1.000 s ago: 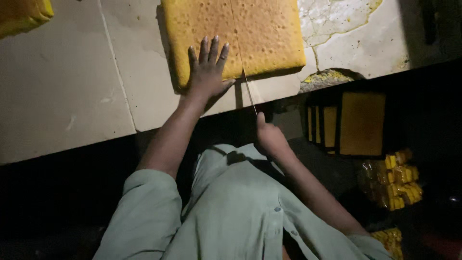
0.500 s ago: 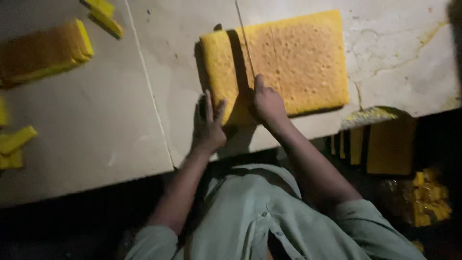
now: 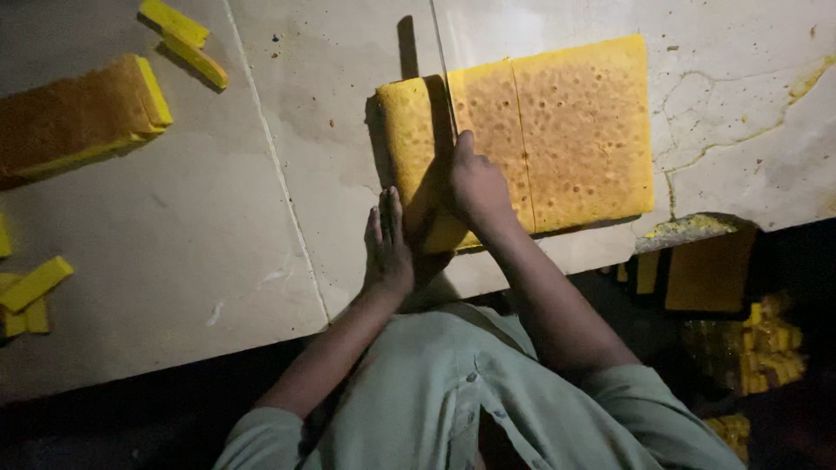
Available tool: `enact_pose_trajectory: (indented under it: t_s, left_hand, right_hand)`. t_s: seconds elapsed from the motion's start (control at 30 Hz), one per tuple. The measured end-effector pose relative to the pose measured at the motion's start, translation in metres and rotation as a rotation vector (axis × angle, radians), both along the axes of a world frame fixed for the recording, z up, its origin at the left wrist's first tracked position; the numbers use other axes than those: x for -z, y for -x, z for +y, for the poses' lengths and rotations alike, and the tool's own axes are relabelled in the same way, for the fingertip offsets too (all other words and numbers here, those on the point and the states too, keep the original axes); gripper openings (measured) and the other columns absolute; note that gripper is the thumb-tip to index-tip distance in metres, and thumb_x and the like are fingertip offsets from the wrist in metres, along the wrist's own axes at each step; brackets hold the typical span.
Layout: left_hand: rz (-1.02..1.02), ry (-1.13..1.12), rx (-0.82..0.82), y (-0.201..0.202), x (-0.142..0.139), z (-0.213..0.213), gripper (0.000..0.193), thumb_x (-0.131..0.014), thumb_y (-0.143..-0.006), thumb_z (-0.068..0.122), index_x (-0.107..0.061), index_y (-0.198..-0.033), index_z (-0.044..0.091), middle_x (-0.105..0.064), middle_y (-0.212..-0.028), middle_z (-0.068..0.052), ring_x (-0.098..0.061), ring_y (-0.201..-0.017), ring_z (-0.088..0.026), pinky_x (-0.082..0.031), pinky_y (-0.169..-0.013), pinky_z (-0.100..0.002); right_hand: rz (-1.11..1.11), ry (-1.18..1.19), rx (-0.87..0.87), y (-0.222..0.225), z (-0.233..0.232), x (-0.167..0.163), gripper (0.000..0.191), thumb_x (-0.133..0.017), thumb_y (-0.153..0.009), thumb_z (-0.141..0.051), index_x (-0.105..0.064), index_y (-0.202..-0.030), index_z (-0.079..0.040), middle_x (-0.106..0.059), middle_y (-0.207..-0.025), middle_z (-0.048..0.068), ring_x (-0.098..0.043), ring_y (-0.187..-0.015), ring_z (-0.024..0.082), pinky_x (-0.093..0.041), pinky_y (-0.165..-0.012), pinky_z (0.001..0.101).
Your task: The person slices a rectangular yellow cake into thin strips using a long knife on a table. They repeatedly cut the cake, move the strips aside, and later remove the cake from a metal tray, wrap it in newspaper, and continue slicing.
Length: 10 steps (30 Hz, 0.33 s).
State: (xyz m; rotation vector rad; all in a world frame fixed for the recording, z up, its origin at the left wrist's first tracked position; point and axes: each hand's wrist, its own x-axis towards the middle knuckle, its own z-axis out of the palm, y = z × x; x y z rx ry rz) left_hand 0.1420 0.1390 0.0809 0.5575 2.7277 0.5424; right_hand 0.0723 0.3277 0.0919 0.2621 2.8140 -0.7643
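Yellow slab (image 3: 575,130): right hand (image 3: 477,187) fisted, pressing knife (image 3: 442,78).

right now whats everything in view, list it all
large yellow sponge-like slab: 1, yellow with browned top, table centre, partly cut
long knife blade: 1, dark, standing in the slab's cut
second yellow block: 1, far left
small yellow cut sticks: several, top left and left edge
pale stone table: 1, cracked at right
yellow pieces below table: many, lower right
left hand: flat beside slab
right hand: gripping the knife
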Motion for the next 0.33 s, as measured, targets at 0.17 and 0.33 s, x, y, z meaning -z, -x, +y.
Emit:
enact_pose_trajectory:
  t_s: [0.17,0.33]
  left_hand:
    - [0.002,-0.289,-0.124,-0.008,-0.005,-0.006,0.128,-0.066,-0.081,0.073,-0.006,-0.164,-0.004,-0.009,-0.170,-0.028,-0.013,-0.155,-0.044,-0.014,-0.128,-0.057]
    - [-0.030,0.166,0.041,-0.003,-0.006,0.004,0.113,-0.068,-0.080,0.072,-0.010,-0.163,0.023,0.000,-0.168,-0.027,-0.002,-0.157,-0.043,-0.008,-0.125,-0.059]
  right_hand:
    - [-0.070,-0.041,-0.049,-0.017,0.006,0.015,0.056,-0.057,-0.093,-0.019,-0.032,-0.135,0.008,-0.069,-0.086,0.034,-0.067,-0.079,0.053,-0.054,-0.068,0.0589]
    - [-0.082,0.051,-0.015,0.046,0.026,0.083,0.048,-0.049,-0.104,-0.020,-0.035,-0.142,0.006,-0.070,-0.098,0.034,-0.069,-0.089,0.051,-0.056,-0.075,0.0568]
